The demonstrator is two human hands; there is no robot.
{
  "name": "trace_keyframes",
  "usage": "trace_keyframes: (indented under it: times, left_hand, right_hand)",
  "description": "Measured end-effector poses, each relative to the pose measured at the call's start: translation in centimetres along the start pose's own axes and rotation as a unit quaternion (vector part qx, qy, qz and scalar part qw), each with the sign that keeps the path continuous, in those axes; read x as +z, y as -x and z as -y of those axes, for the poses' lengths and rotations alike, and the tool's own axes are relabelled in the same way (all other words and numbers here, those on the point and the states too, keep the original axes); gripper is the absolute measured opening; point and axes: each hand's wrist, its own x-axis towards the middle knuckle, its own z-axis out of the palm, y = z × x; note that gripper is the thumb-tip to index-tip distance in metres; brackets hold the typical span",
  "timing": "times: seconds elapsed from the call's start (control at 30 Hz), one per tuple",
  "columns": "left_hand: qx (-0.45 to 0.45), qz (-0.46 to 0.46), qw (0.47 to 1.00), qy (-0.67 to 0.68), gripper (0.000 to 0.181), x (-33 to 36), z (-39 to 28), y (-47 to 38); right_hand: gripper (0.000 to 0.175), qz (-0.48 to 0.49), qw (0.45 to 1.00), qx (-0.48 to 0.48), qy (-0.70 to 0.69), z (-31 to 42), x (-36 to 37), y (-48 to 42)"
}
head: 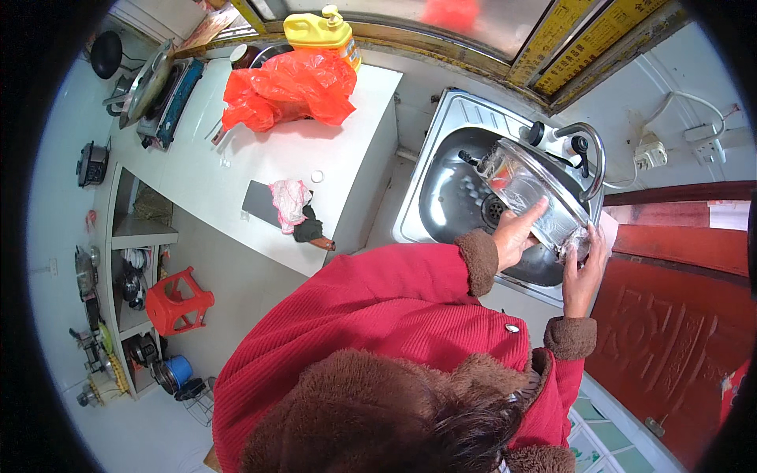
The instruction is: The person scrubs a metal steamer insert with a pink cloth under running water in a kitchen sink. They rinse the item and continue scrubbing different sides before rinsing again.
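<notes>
Over the steel sink (440, 183) I hold a shiny round pot (541, 204) turned on its side. Its wall is either glass or polished metal; I cannot tell which. A bright rim curves along the side nearest the faucet (600, 159), and a dark handle (468, 157) sticks out at the far end. My left hand (516, 235) presses on the pot's wall, thumb up. Around the near end, at a crinkled, shiny part, curl the fingers of my right hand (582, 263). The drain (494, 210) shows beneath the pot.
A white counter (195, 177) on the left bears a red plastic bag (290, 88), a yellow jug (319, 35), a gas stove (171, 100) and a cleaver (260, 201) partly under cloths (291, 204). A red stool (179, 301) stands on the floor. The red door (674, 319) is at right.
</notes>
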Motion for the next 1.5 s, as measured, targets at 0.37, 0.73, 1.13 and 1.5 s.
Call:
trace_keyframes:
  times: [0.37, 0.73, 1.13, 1.5]
  left_hand:
    - [0.003, -0.061, 0.983, 0.172, 0.034, -4.7, -3.2, -4.4]
    - [-0.022, -0.038, 0.990, 0.131, 0.039, -5.4, -1.3, -2.1]
    - [-0.044, -0.064, 0.996, 0.038, 0.028, -5.5, -1.8, 0.7]
    - [-0.103, 0.010, 0.995, 0.011, 0.029, -5.0, -3.2, 4.5]
  right_hand:
    - [0.035, -0.157, 0.978, 0.101, -0.091, -0.5, 2.8, 2.1]
    - [0.023, -0.060, 0.979, -0.139, 0.137, 6.2, 6.3, -1.5]
    - [0.028, -0.062, 0.986, -0.098, 0.122, 6.9, 6.3, 1.2]
    - [0.032, -0.097, 0.994, -0.009, 0.054, 5.0, 0.2, 2.1]
